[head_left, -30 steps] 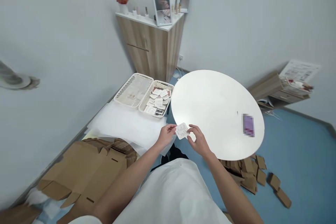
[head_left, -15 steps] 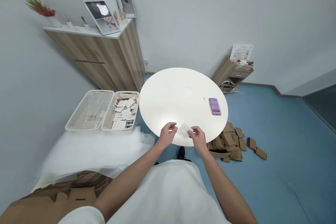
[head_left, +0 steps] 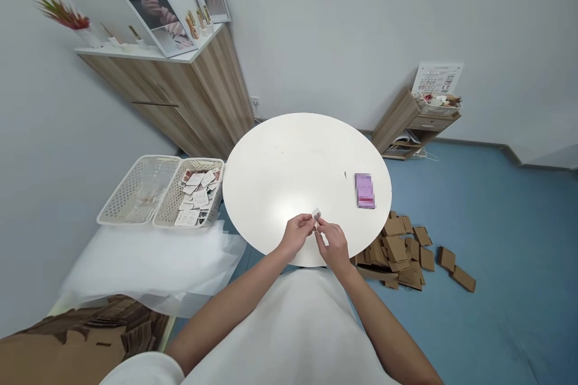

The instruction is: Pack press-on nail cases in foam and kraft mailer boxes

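Note:
A small white card with a dark patch is pinched between my two hands over the near edge of the white oval table. My left hand grips its left side, fingers pressed together. From the right, my right hand holds it by thumb and fingertips. My fingers cover part of the card. A purple box lies on the right part of the table, with a tiny dark object left of it.
Left of the table stand a white basket of cards and a basket with clear packets, beside translucent sheets. Folded brown boxes lie on the floor at right. Cabinets stand along the wall.
My left hand has closed on the card, which my right hand alone held before. The card now looks smaller, narrower and turned. The whole view has shifted slightly.

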`<action>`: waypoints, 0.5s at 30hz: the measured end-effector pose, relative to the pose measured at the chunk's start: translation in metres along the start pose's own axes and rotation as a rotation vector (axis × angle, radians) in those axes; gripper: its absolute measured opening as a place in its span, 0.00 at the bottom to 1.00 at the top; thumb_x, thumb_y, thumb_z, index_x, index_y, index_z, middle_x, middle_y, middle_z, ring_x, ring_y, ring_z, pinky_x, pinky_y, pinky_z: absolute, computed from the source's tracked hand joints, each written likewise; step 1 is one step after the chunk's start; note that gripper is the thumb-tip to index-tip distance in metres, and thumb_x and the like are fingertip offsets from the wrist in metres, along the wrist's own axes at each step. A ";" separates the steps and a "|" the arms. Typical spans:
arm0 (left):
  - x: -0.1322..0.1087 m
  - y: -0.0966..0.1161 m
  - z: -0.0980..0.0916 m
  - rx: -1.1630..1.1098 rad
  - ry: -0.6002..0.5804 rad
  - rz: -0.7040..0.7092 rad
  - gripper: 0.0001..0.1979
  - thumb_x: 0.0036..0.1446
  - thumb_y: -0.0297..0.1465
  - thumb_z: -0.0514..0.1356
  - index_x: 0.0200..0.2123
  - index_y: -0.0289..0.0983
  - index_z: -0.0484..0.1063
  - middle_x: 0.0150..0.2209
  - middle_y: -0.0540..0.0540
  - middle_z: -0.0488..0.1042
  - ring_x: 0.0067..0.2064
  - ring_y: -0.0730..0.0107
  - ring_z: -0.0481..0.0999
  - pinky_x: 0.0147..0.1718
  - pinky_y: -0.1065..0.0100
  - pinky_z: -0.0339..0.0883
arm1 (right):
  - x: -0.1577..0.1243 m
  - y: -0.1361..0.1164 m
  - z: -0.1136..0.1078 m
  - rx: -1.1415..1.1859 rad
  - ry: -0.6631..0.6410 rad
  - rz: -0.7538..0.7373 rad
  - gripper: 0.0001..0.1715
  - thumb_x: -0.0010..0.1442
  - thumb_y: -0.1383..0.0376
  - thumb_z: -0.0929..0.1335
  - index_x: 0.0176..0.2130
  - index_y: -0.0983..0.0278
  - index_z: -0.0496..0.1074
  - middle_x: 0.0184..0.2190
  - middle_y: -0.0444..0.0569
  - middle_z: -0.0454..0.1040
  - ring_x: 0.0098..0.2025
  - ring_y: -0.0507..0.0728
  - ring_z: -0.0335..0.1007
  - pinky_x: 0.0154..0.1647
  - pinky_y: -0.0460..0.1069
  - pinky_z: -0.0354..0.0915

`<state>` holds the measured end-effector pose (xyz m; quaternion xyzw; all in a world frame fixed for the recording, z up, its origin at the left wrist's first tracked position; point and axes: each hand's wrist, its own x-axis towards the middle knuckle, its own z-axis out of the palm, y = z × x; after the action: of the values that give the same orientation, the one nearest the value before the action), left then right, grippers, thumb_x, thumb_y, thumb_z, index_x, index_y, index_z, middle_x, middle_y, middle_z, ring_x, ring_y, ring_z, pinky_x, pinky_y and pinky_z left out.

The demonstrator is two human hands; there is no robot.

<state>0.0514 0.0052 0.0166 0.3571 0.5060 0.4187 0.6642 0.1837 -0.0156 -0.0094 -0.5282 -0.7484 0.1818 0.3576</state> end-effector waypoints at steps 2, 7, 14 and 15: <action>0.007 -0.003 0.006 -0.005 0.051 0.000 0.14 0.46 0.40 0.60 0.32 0.35 0.71 0.26 0.49 0.71 0.29 0.75 0.70 0.37 0.67 0.65 | 0.001 0.012 -0.002 -0.053 -0.033 -0.060 0.12 0.57 0.67 0.59 0.39 0.60 0.68 0.47 0.52 0.70 0.46 0.58 0.66 0.44 0.57 0.62; 0.019 -0.008 0.016 0.069 0.096 0.029 0.13 0.47 0.39 0.58 0.27 0.34 0.71 0.23 0.51 0.66 0.27 0.77 0.66 0.35 0.68 0.64 | -0.001 0.034 -0.012 -0.075 -0.027 -0.119 0.14 0.55 0.65 0.62 0.42 0.59 0.68 0.50 0.53 0.66 0.50 0.60 0.62 0.47 0.59 0.60; 0.034 -0.009 0.018 0.208 0.077 0.022 0.13 0.49 0.39 0.57 0.29 0.34 0.72 0.25 0.49 0.69 0.28 0.75 0.66 0.33 0.68 0.63 | 0.004 0.057 -0.038 0.201 -0.012 0.164 0.29 0.52 0.62 0.65 0.54 0.59 0.58 0.49 0.54 0.62 0.46 0.59 0.63 0.45 0.58 0.63; 0.036 -0.009 0.018 0.219 0.062 0.025 0.13 0.49 0.39 0.57 0.28 0.34 0.72 0.25 0.49 0.68 0.28 0.75 0.66 0.33 0.69 0.63 | 0.006 0.060 -0.041 0.266 -0.050 0.216 0.32 0.52 0.62 0.65 0.56 0.58 0.55 0.48 0.54 0.63 0.42 0.58 0.64 0.43 0.57 0.64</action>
<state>0.0760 0.0339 -0.0007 0.4205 0.5646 0.3802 0.5999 0.2519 0.0080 -0.0183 -0.5488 -0.6651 0.3298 0.3843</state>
